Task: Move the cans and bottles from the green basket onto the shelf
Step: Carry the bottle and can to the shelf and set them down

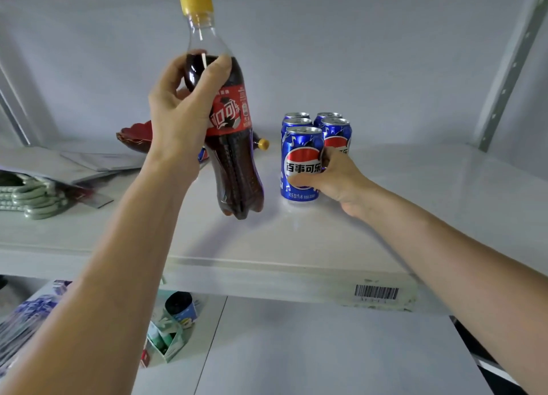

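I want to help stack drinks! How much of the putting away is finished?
Four blue cans already stand on the shelf, and a bottle lies behind. In hand: the right hand grips a fifth can at the front, and the left hand holds a cola bottle above the shelf. The basket is out of view, so what's left is unknown.

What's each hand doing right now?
Left hand: closed around the cola bottle, held above the shelf.
Right hand: closed on the front blue can, standing on the shelf.

Pale grey back wall (pixel 385 53), perforated metal upright (pixel 507 77) at rt, soft even light
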